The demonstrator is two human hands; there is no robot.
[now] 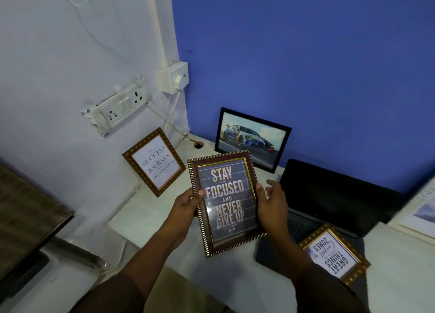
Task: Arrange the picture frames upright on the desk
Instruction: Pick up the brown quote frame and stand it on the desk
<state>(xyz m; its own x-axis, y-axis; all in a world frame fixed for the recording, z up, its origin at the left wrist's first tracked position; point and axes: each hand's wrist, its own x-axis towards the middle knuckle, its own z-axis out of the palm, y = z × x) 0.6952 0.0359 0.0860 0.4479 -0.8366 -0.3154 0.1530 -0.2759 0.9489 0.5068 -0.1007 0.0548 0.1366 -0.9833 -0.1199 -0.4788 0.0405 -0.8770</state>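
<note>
"Stay Focused" frame (227, 203) is in the air above the table (150, 209), face up toward the camera, not yet stood. Left hand (188, 203) clamps its left edge; right hand (270, 204) pinches the right edge with thumb, other fingers spread loose (probably reaching for the back stand). Behind it, the car frame (251, 139) leans on the blue wall and the "Success" frame (154, 162) on the white wall. Right of it, the "Great Things" frame (335, 253) lies flat on the laptop (329, 195), still to do.
</note>
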